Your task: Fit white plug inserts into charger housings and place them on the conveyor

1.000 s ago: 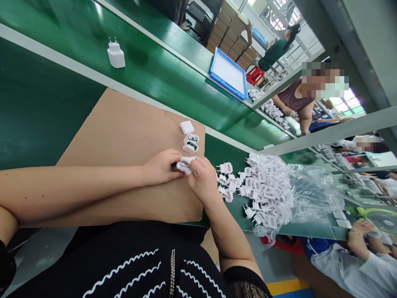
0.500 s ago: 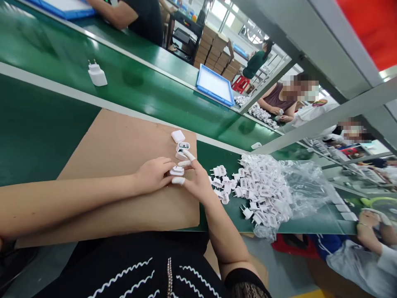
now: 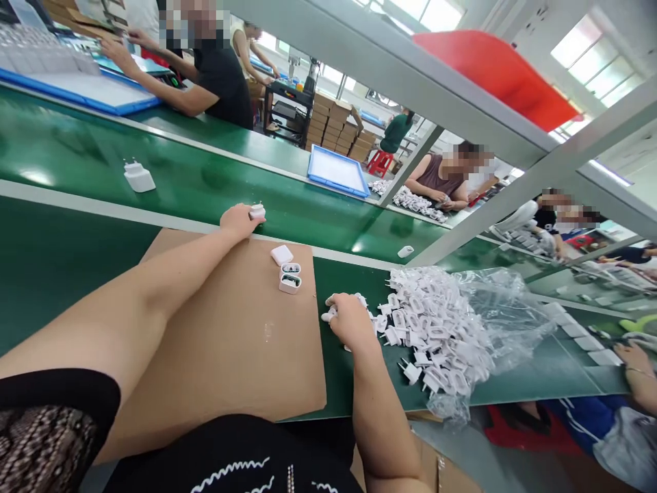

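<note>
My left hand [image 3: 237, 222] reaches out over the green belt and grips a white charger plug [image 3: 257, 211], its pins pointing away. My right hand [image 3: 352, 320] is by the small group of loose white plug housings [image 3: 380, 322] beside the cardboard. Its fingers, with white covers on the tips, are bent together; whatever is between them is hidden. On the cardboard sheet [image 3: 230, 329] stand two open white housings [image 3: 290, 283] with green circuit parts inside. Behind them lies a closed white square piece [image 3: 282, 255].
A large heap of white plug housings [image 3: 436, 329] spills from a clear plastic bag [image 3: 513, 308] on the right. Another charger plug [image 3: 138, 178] and a white housing [image 3: 405, 252] sit on the belt [image 3: 195, 185]. A metal frame post [image 3: 462, 198] slants across the right; co-workers sit beyond.
My hands have parted. The left moved forward to the belt with a white charger plug; the right moved off the cardboard to the loose housings. The view has tilted up.
</note>
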A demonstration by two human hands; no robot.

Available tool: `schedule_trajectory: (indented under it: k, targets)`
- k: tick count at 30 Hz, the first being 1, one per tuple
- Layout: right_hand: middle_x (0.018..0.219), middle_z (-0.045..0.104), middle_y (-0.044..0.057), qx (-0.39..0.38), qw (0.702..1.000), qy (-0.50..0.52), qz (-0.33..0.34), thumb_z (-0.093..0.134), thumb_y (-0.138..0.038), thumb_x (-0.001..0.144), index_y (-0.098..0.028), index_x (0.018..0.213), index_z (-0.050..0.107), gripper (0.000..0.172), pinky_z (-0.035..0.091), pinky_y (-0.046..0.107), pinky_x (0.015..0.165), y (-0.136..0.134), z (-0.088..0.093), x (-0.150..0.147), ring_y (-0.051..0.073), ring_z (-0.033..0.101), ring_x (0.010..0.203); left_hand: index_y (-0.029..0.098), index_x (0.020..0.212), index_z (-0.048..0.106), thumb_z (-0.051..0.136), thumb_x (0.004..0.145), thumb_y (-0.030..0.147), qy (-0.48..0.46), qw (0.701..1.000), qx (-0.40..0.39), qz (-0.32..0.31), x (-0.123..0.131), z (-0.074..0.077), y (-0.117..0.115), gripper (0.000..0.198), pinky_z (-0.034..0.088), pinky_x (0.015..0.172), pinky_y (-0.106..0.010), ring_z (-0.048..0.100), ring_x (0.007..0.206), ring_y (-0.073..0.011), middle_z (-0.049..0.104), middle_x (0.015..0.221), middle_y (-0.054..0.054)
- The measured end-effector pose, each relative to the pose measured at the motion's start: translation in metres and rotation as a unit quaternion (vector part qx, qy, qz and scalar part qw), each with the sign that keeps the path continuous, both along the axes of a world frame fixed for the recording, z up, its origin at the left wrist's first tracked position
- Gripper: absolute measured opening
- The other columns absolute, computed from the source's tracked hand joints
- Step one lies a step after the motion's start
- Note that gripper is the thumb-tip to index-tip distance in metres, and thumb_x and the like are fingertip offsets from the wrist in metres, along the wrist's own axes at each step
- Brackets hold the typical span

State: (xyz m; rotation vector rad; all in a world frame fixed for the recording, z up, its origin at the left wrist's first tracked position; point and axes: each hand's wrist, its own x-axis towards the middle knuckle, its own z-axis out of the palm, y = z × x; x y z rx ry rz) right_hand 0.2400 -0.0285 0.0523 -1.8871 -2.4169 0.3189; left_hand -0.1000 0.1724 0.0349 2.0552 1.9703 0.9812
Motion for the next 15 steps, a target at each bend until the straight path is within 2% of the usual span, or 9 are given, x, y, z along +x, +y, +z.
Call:
schedule_trajectory:
  k: [2, 3, 5, 7, 9, 11, 13, 15]
  targets:
    - [0.112, 0.067, 0.01, 0.014, 1.0, -0.006, 0.007, 0.076, -0.02, 0.08, -0.02, 0.117, 0.066, 0.038, 0.041, 0.035, 0.082, -0.002, 0.003, 0.005, 0.028, 0.058, 0.104, 0.009, 0.088, 0.062, 0.069, 0.087, 0.062, -0.004, 1.0, 0.0, 0.025, -0.004, 0.001, 0.003, 0.053, 0.037, 0.084, -0.031, 0.052, 0.092, -0.0192, 0.06, 0.087, -0.005]
    - [0.113, 0.066, 0.01, 0.016, 1.0, -0.012, 0.01, 0.078, -0.02, 0.077, -0.02, 0.12, 0.065, 0.045, 0.041, 0.035, 0.081, -0.003, 0.005, 0.007, 0.029, 0.057, 0.105, 0.006, 0.099, 0.063, 0.07, 0.084, 0.064, -0.005, 0.999, 0.007, 0.043, -0.004, 0.001, 0.0, 0.06, 0.036, 0.09, -0.034, 0.051, 0.102, -0.0228, 0.062, 0.098, -0.008]
    - [0.111, 0.065, 0.011, 0.005, 1.0, -0.023, 0.011, 0.075, -0.012, 0.075, -0.019, 0.119, 0.064, 0.046, 0.041, 0.035, 0.08, -0.005, 0.006, 0.01, 0.029, 0.057, 0.104, 0.003, 0.126, 0.056, 0.07, 0.085, 0.059, 0.006, 0.997, 0.049, 0.058, 0.0, 0.003, -0.018, 0.071, 0.033, 0.101, -0.043, 0.043, 0.122, -0.0308, 0.055, 0.128, -0.015]
    - [0.105, 0.064, 0.009, -0.003, 1.0, -0.014, 0.011, 0.068, -0.004, 0.075, -0.019, 0.11, 0.065, 0.039, 0.041, 0.034, 0.079, -0.005, 0.006, 0.01, 0.027, 0.057, 0.1, 0.008, 0.137, 0.051, 0.065, 0.09, 0.046, 0.025, 0.993, 0.112, -0.023, 0.011, 0.005, -0.048, 0.062, 0.03, 0.107, -0.047, 0.04, 0.128, -0.0316, 0.05, 0.14, -0.015]
    - [0.102, 0.061, 0.007, 0.002, 0.999, 0.048, 0.003, 0.065, -0.005, 0.077, -0.021, 0.104, 0.065, 0.032, 0.042, 0.033, 0.078, -0.004, 0.005, 0.006, 0.023, 0.057, 0.094, 0.015, 0.129, 0.06, 0.062, 0.091, 0.037, 0.046, 0.972, 0.151, -0.176, 0.027, 0.005, -0.084, 0.043, 0.032, 0.108, -0.045, 0.049, 0.121, -0.0265, 0.06, 0.131, -0.01]
    - [0.103, 0.057, 0.004, 0.01, 0.988, 0.154, -0.018, 0.067, -0.013, 0.079, -0.023, 0.103, 0.064, 0.027, 0.044, 0.031, 0.075, -0.002, 0.002, 0.001, 0.019, 0.057, 0.085, 0.023, 0.123, 0.066, 0.066, 0.088, 0.041, 0.073, 0.948, 0.14, -0.277, 0.043, 0.001, -0.116, 0.039, 0.034, 0.109, -0.044, 0.053, 0.119, -0.0262, 0.064, 0.13, -0.006]
    - [0.106, 0.054, 0.002, 0.013, 0.963, 0.266, -0.038, 0.072, -0.021, 0.078, -0.025, 0.103, 0.064, 0.027, 0.048, 0.031, 0.074, 0.002, -0.001, -0.005, 0.015, 0.057, 0.079, 0.028, 0.124, 0.067, 0.069, 0.087, 0.045, 0.1, 0.937, 0.129, -0.309, 0.057, -0.008, -0.139, 0.041, 0.035, 0.11, -0.046, 0.051, 0.125, -0.0302, 0.062, 0.136, -0.006]
    - [0.107, 0.055, 0.002, -0.013, 0.928, 0.368, -0.048, 0.08, -0.028, 0.071, -0.025, 0.101, 0.067, 0.033, 0.051, 0.031, 0.075, 0.006, -0.005, -0.01, 0.014, 0.058, 0.078, 0.027, 0.121, 0.067, 0.066, 0.091, 0.042, 0.105, 0.939, 0.137, -0.298, 0.067, -0.018, -0.15, 0.033, 0.036, 0.108, -0.049, 0.052, 0.126, -0.0325, 0.063, 0.136, -0.008]
